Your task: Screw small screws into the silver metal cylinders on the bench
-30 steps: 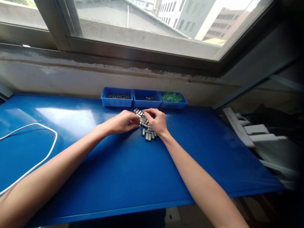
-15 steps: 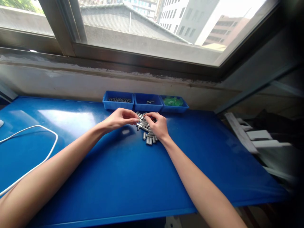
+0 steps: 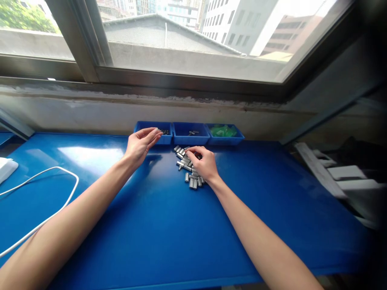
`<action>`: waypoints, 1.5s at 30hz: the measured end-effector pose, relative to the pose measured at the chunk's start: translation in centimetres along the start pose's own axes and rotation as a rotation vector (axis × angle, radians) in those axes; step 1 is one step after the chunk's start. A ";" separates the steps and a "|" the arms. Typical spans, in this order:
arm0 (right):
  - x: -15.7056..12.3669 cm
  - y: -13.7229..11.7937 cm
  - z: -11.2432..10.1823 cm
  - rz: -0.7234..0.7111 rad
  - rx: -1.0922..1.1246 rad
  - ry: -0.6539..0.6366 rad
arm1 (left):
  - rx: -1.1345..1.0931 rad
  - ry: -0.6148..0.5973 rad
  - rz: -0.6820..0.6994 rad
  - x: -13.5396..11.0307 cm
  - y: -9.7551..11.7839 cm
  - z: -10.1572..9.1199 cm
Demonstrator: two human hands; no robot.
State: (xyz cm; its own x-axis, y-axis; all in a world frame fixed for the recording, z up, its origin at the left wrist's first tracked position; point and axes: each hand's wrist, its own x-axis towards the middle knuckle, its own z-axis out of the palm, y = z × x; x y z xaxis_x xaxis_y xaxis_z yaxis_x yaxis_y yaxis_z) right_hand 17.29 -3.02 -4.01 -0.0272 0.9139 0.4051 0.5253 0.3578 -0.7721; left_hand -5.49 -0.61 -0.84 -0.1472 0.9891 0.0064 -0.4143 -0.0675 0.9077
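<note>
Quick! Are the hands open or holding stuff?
Left hand: by the left blue bin; open or closed, can't tell.
Right hand: curled over the metal pieces; whether it holds one, can't tell.

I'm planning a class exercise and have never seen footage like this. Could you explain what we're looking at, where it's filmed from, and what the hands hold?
There is no machine here: a person works with two bare hands. Every picture comes from one camera worn on the head, looking forward and down.

On the blue table lies a loose pile of metal pieces. Behind it stand three blue bins in a row: the left bin has small dark parts, the middle bin a few metal parts, the right bin something green. A white cable lies at the left.

The left hand is at the left bin; the right hand is at the pile. Whether either holds anything is too small to tell.
</note>
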 end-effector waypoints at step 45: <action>0.1 0.2 0.1 -0.003 -0.011 -0.012 | 0.676 -0.639 0.161 -2.7 -0.9 1.1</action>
State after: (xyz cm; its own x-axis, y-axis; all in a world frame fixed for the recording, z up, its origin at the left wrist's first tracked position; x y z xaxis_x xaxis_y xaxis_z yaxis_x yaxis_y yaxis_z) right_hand 17.27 -2.80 -4.19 -0.0391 0.9152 0.4010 0.5343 0.3582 -0.7656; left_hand -3.70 -3.10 -1.25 0.4458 0.8726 0.1997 0.2061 -0.3172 0.9257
